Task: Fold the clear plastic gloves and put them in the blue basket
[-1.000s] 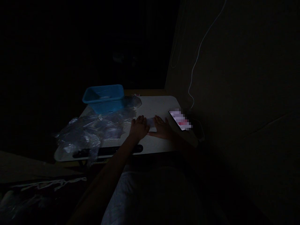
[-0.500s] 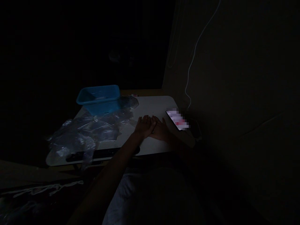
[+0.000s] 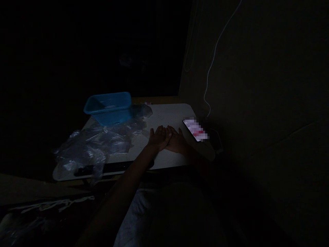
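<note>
The scene is very dark. My left hand lies flat on the small white table with its fingers stretched out, partly over my right hand, which also lies flat. Whatever is under the two palms is hidden. A heap of clear plastic bags lies just left of my left hand. A lit phone lies to the right of my right hand.
A blue plastic tub stands at the table's far left, behind the bags. A white cable hangs down the wall on the right. The table's front edge has a dark slot. My lap is below it.
A second ago my hands lay apart with a pale flat piece between them. They have since come together, left hand over the right, and the piece no longer shows.
</note>
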Available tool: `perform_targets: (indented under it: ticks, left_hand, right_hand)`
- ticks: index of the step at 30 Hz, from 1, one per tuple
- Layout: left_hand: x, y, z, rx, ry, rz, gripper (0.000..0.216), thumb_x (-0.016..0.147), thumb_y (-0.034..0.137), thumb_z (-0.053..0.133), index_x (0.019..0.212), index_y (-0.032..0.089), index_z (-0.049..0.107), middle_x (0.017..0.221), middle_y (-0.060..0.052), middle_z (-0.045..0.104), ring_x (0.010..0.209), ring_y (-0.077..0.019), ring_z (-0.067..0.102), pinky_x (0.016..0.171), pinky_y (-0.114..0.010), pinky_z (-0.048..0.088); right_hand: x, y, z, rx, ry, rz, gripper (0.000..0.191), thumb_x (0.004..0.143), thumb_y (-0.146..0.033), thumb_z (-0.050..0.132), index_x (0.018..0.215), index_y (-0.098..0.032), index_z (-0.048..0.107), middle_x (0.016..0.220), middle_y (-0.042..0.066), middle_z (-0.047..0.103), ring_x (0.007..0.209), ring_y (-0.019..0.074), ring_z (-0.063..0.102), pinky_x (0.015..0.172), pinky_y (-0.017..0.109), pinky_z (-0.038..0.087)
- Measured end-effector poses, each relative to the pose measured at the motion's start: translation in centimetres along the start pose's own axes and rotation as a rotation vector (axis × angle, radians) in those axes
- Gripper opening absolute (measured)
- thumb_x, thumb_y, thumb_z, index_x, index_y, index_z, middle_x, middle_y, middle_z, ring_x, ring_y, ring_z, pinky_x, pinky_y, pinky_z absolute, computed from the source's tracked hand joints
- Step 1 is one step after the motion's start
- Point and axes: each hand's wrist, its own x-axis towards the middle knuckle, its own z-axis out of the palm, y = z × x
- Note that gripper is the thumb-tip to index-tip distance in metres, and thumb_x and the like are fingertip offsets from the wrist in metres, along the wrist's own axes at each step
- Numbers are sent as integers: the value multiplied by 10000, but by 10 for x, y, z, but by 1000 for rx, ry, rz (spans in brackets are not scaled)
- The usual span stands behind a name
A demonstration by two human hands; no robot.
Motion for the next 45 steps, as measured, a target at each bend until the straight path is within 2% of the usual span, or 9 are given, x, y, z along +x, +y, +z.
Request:
perform_targets:
  ticks: [16, 24, 31, 45]
  left_hand:
    - [2, 2, 2, 2, 5, -26, 676, 873, 481, -6, 1389, 106, 218, 1463, -120, 204, 1360, -230, 117, 1059, -551, 95]
    - [2, 4, 0, -1, -24, -46, 673, 870, 488, 12, 1398, 110, 188, 1471, -121, 169, 1363, -225, 95, 1064, -541, 85]
    - [2, 5, -3, -5, -56, -54, 665, 871, 484, 27, 1403, 111, 166, 1476, -110, 149, 1364, -229, 82, 1067, -540, 73]
    - [3, 3, 1, -10, -30, -47, 658, 872, 493, 43, 1398, 128, 193, 1472, -114, 164, 1364, -229, 89, 1059, -548, 77]
  right_hand:
    - [1, 1, 2, -5, -2, -2, 761, 778, -527, 381, 1372, -68, 259, 1438, 166, 258, 1334, 265, 175, 1041, 539, 127]
    - [1, 1, 1, -29, -30, -6, 776, 774, -534, 399, 1378, -71, 249, 1445, 167, 239, 1337, 272, 166, 1043, 524, 124]
    - [2, 4, 7, -29, -3, -1, 744, 772, -491, 412, 1375, -82, 262, 1445, 167, 238, 1340, 267, 160, 1044, 530, 105]
    - [2, 4, 8, -54, 3, -2, 728, 779, -493, 396, 1376, -98, 261, 1446, 162, 241, 1338, 269, 167, 1045, 522, 115]
